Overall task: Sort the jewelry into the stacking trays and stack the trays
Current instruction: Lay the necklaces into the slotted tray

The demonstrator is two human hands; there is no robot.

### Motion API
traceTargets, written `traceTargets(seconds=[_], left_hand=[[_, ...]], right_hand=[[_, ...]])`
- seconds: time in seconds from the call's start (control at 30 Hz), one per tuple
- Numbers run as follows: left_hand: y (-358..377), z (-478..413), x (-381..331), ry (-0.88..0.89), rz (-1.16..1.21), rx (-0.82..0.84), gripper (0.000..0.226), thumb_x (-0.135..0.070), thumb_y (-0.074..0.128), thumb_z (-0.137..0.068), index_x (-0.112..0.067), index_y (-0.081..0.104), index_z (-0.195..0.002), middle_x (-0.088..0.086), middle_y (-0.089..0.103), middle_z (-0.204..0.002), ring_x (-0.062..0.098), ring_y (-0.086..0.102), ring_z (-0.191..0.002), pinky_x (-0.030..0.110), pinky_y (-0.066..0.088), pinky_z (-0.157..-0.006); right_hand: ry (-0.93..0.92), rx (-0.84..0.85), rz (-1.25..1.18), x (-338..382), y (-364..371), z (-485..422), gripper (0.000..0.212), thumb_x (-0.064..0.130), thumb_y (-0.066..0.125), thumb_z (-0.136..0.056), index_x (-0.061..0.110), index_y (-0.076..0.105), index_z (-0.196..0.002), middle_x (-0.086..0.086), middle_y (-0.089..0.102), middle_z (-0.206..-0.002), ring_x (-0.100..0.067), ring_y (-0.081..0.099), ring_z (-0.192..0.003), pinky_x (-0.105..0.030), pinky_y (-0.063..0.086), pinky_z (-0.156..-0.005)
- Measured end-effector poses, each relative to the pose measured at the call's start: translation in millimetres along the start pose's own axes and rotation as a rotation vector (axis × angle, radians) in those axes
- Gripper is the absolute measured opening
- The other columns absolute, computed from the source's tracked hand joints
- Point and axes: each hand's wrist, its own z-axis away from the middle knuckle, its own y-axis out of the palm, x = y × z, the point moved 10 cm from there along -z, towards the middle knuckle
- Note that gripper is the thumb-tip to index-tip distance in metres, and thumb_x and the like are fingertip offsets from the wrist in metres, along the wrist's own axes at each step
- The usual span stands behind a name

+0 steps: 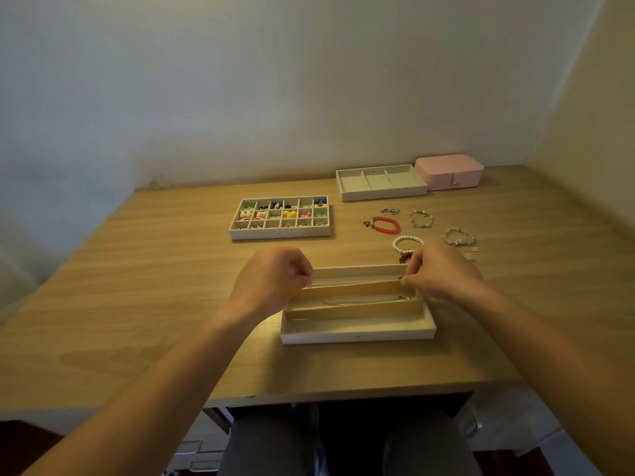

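A thin necklace (pixel 355 282) stretches along the rear slot of the long-slot tray (pixel 357 335) at frame centre. The left hand (pixel 275 276) and right hand (pixel 439 269) each pinch one end. The step looks like laying it flat. Next, both pinches should release together, low in the slot. The bracelets (pixel 386 224) wait right of centre.

No readable text, label or number shows anywhere.
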Motion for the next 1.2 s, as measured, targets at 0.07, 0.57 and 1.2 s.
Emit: traceTargets(seconds=[0.07,0.57,1.2], left_hand=[[1.7,-1.4,-2.4,0.016,0.026,0.005,0.026,-0.01,0.082,-0.078,-0.033,0.07,-0.074,-0.01,0.071,-0.074,0.009,0.067,-0.074,0.029,0.055,-0.07],[-0.5,8.4,9.8,0.031,-0.04,0.032,0.022,-0.002,0.078,-0.078,-0.023,0.071,-0.084,-0.005,0.068,-0.081,0.01,0.061,-0.072,0.028,0.052,-0.068],[31.3,14.9,22.9,0.023,-0.176,0.236,0.034,-0.007,0.049,-0.087,-0.037,0.063,-0.082,-0.015,0.072,-0.098,0.012,0.065,-0.097,0.039,0.054,-0.085]], right_hand=[[-0.006,-0.001,-0.005,1.3,-1.4,-1.1,0.017,0.026,0.08,-0.084,0.027,0.072,-0.069,0.014,0.07,-0.082,-0.008,0.064,-0.084,-0.032,0.05,-0.07],[-0.049,0.013,-0.106,9.7,4.9,-0.9,0.012,0.021,0.078,-0.078,0.027,0.073,-0.069,0.011,0.071,-0.078,-0.01,0.066,-0.081,-0.044,0.06,-0.08],[-0.144,0.323,-0.038,11.3,25.6,4.2,0.017,0.028,0.067,-0.09,0.027,0.082,-0.082,0.015,0.071,-0.109,-0.013,0.066,-0.106,-0.043,0.052,-0.1]])
